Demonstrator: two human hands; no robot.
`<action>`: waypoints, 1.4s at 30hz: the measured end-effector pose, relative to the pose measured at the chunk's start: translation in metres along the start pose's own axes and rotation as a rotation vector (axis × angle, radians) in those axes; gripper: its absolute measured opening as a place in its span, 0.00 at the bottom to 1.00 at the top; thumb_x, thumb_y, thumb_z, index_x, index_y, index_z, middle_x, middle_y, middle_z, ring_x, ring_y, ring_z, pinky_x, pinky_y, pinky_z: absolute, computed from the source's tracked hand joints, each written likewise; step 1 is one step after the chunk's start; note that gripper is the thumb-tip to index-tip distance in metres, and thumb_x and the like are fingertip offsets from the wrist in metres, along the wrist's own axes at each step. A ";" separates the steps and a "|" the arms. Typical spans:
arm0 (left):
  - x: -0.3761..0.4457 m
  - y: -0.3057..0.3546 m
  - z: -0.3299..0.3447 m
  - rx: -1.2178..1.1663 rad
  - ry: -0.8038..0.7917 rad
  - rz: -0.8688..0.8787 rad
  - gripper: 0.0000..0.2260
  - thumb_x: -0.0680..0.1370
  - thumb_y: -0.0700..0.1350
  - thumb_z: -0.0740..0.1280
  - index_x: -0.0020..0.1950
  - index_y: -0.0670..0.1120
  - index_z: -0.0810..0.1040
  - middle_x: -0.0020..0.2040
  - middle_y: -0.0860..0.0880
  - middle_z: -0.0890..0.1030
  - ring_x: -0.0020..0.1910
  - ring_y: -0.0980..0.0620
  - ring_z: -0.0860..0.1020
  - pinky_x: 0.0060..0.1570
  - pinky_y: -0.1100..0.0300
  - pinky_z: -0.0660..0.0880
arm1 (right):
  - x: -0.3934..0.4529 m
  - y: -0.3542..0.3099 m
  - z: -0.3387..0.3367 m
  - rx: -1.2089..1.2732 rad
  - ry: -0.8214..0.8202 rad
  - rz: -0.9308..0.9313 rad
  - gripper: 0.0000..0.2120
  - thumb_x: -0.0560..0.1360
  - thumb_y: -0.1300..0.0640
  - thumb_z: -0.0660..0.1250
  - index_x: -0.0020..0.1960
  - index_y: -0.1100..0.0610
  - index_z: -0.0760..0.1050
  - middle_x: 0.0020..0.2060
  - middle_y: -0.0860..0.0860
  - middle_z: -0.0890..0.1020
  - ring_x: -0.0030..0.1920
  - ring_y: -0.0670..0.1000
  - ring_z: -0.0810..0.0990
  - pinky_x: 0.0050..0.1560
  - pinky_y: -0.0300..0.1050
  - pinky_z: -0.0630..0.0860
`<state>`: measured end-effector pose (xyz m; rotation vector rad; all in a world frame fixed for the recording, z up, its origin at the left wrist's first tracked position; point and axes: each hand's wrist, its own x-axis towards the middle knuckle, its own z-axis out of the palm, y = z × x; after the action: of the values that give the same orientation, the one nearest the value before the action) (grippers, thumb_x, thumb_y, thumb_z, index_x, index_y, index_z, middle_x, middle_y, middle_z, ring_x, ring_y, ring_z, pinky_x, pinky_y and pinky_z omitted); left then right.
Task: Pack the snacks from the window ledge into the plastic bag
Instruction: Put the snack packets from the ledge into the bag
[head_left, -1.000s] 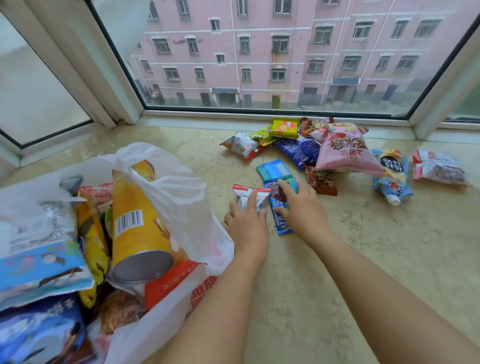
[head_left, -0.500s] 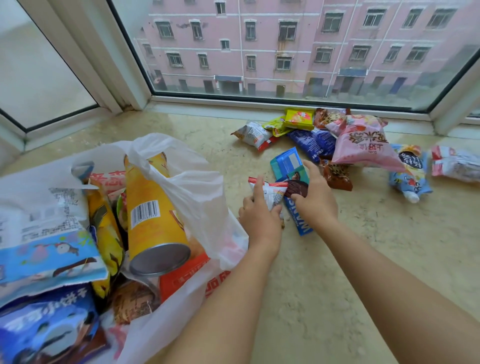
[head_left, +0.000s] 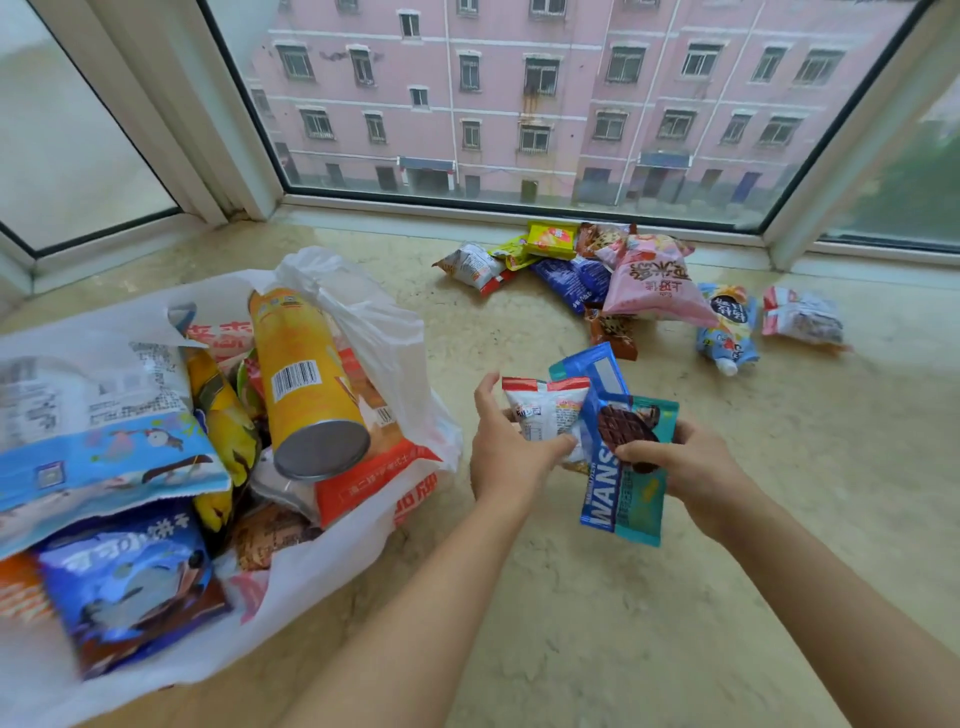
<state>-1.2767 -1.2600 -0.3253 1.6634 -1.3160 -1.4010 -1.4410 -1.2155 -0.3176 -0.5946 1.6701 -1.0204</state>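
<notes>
A beige marble window ledge (head_left: 727, 519) fills the scene below a white-framed bay window (head_left: 519, 104) at 12 o'clock, through which a pink multi-storey building shows. At 9 o'clock lies a wide-open white plastic bag (head_left: 363, 332), its mouth facing the camera and already stuffed with snack packs; a tall yellow cylindrical chip can (head_left: 301, 379) rests tilted on top of them, its metal base toward the viewer, beside a large white and light-blue printed pouch (head_left: 98, 436) and a dark blue packet (head_left: 130, 577) nearer the camera.

Toward 1 o'clock, a loose pile of unpacked snacks sits near the window frame, topped by a puffy pink bag (head_left: 657, 286). Just beside it at 2 o'clock are a light-blue spouted pouch (head_left: 727, 332) and a small red and white wrapper (head_left: 802, 317), lying apart from each other.

At the centre, both bare arms reach in from 6 o'clock. The left hand (head_left: 511, 452) is curled around a small white snack packet with a red top edge (head_left: 545, 410), thumb raised behind it. The right hand (head_left: 685, 462) pinches a blue packet marked WANS (head_left: 605, 488) together with a teal packet picturing a chocolate biscuit (head_left: 644, 441), thumb pressed on the front. A third blue wrapper (head_left: 592, 366) stands up behind them. All are lifted off the ledge, just right of the bag.
</notes>
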 end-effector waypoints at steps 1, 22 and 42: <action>-0.010 -0.001 -0.003 -0.068 -0.035 -0.027 0.45 0.66 0.39 0.78 0.73 0.58 0.54 0.50 0.57 0.74 0.44 0.59 0.79 0.49 0.48 0.80 | -0.011 0.001 -0.007 0.012 -0.028 0.018 0.14 0.69 0.72 0.69 0.53 0.62 0.77 0.43 0.58 0.83 0.37 0.54 0.82 0.34 0.44 0.78; -0.161 0.032 -0.156 -0.126 0.030 -0.029 0.32 0.62 0.48 0.81 0.61 0.57 0.70 0.58 0.56 0.79 0.53 0.58 0.80 0.48 0.59 0.79 | -0.164 -0.037 0.039 0.042 -0.355 -0.009 0.22 0.60 0.60 0.76 0.54 0.59 0.78 0.43 0.57 0.86 0.41 0.55 0.85 0.34 0.43 0.78; -0.104 0.038 -0.324 0.065 0.423 0.091 0.40 0.62 0.51 0.81 0.66 0.55 0.62 0.61 0.52 0.75 0.58 0.52 0.76 0.58 0.48 0.75 | -0.165 -0.095 0.242 0.071 -0.349 -0.182 0.19 0.65 0.63 0.77 0.53 0.57 0.77 0.44 0.55 0.84 0.37 0.51 0.85 0.30 0.46 0.79</action>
<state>-0.9755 -1.2253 -0.1654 1.7940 -1.1815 -0.8966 -1.1679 -1.2152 -0.1741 -0.8375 1.2865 -1.0332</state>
